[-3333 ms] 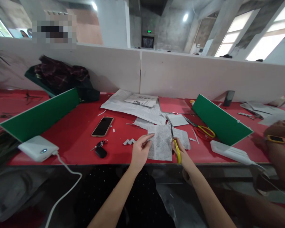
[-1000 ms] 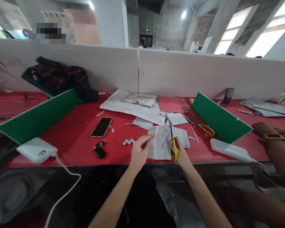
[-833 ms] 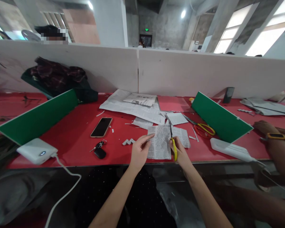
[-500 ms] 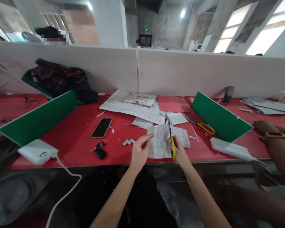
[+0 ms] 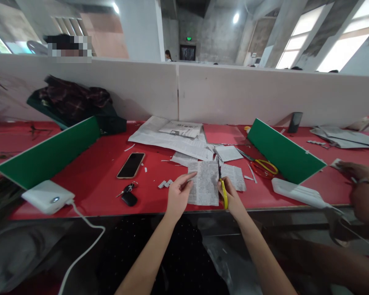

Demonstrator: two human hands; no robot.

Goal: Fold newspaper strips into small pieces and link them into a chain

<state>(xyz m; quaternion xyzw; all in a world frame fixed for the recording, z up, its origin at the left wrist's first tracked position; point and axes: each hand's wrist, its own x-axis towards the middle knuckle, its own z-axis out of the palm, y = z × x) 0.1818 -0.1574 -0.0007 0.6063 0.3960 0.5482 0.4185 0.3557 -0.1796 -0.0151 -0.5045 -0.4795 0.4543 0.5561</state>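
Head view: scissors (image 5: pixel 222 187) on right edge of clipping (image 5: pixel 203 184).

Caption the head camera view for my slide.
Left hand holds a newspaper clipping; right hand cuts it with yellow-handled scissors at a red table.

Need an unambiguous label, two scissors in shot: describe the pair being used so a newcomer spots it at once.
Start at the red table, near edge, middle, where the right hand meets a newspaper clipping. The yellow-handled scissors are gripped there, blades against the paper; the other scissors, red-and-yellow, lie untouched beside the right green board.
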